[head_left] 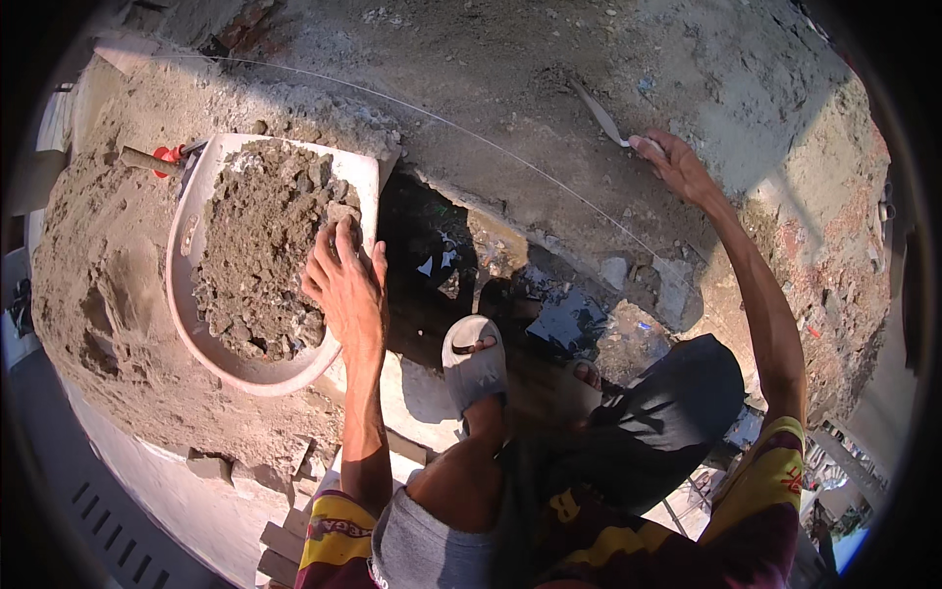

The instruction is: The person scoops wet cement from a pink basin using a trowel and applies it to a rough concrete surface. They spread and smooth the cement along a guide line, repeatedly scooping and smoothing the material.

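My left hand (pixel 348 285) reaches over a pale, round-edged basin (pixel 179 285) on the left. The basin holds a heap of grey-brown, crumbly mortar mix (pixel 257 236). My left fingers are bent and spread over the heap, with the fingertips close against a small stone (pixel 342 211) at its right side. Out at the upper right, my right hand (pixel 679 169) is closed round the handle of a trowel (pixel 601 114). Its narrow blade points up and left, low over the grey, sandy surface (pixel 510 93); I cannot tell whether it touches.
A thin white string (pixel 442 120) runs diagonally across the grey surface. Below it lies a dark, wet trench (pixel 422 236) with debris. My sandalled foot (pixel 473 358) stands beside the trench. A wooden handle (pixel 147 160) and a red object (pixel 169 155) lie behind the basin.
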{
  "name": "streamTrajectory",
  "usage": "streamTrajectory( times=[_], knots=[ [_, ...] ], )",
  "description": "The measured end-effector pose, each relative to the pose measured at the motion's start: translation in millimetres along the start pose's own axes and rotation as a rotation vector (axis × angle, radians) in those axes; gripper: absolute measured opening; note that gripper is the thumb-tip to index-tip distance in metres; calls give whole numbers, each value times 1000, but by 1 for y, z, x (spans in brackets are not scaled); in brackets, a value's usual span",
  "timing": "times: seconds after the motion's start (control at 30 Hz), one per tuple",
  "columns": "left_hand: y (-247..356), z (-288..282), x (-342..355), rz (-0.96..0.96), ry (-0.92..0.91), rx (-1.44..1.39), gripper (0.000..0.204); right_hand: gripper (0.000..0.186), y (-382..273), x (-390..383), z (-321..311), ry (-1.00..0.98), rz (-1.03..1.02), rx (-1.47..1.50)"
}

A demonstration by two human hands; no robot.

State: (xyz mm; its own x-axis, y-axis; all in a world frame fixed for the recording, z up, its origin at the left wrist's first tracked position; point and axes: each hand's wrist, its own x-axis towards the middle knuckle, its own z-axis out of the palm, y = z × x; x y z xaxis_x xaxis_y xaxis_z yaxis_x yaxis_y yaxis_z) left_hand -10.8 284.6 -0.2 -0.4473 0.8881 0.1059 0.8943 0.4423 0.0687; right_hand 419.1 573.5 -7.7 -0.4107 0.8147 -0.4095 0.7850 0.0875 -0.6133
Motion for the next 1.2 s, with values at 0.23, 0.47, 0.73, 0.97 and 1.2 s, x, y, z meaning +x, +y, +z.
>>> streamTrajectory(
  times=[0.23,0.47,0.73,0.97,1.2],
  knots=[
    [6,17,1,25,-8,61,59,47,64,-63,17,-44,119,134],
    [5,15,1,7,-42,113,60,43,106,-118,-23,123,280,265],
    [20,23,13,156,-36,-15,62,38,173,-183,-29,296,105,272],
    [-15,-22,16,123,-362,-9,73,39,0,-355,-37,368,562,165],
    [38,-106,157,159,-807,-83,98,22,-146,-767,141,569,1441,1196]
  ],
)
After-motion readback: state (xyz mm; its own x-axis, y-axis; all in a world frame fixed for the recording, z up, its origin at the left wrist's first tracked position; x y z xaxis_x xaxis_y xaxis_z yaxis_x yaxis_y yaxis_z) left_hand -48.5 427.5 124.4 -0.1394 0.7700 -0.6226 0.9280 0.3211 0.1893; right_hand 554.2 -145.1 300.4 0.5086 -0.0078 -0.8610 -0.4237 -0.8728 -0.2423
